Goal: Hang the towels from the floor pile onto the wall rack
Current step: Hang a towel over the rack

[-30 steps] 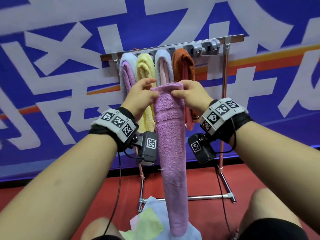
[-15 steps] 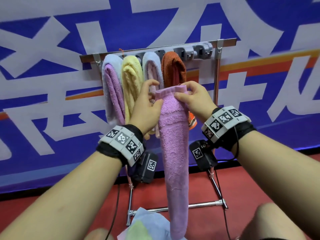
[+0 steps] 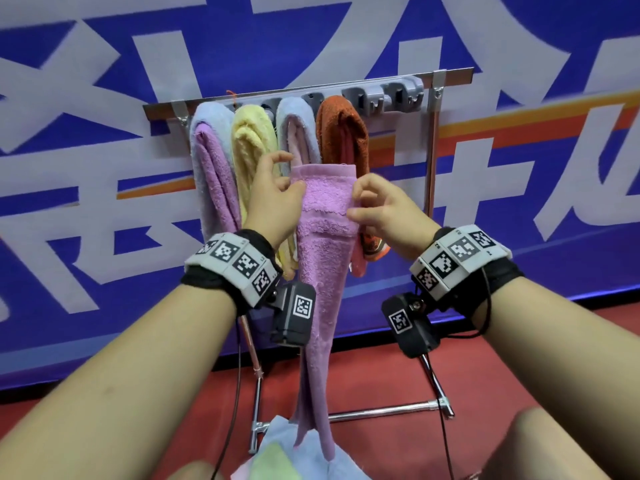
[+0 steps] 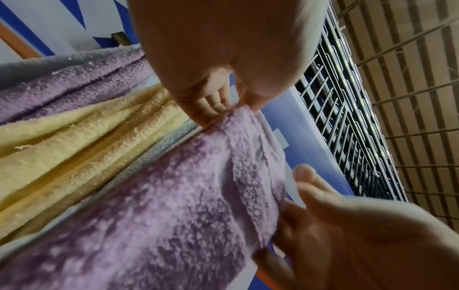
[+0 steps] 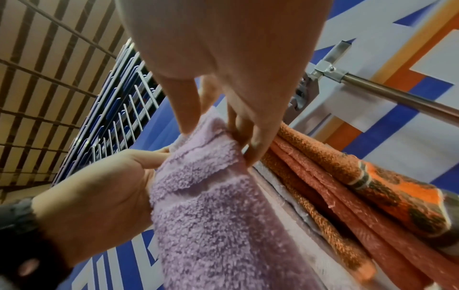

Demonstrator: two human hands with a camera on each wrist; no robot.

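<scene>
A long lilac towel hangs in front of the rack, held up by its top hem. My left hand pinches its left edge, and my right hand pinches the right edge. The left wrist view shows the lilac towel pinched between thumb and fingers. From the right wrist I see my fingers gripping the towel's corner. The rack bar carries several hung towels: lavender, yellow, pale blue and rust orange. Grey hooks at its right end are bare.
A pile of light blue and green towels lies on the red floor by the rack's metal foot. The rack's right upright stands just right of my right hand. A blue and white banner wall is behind.
The view has drawn closer to the rack. Both hands have slid a little lower on the lilac towel's sides, so its top hem now stands flat and wider above them.
</scene>
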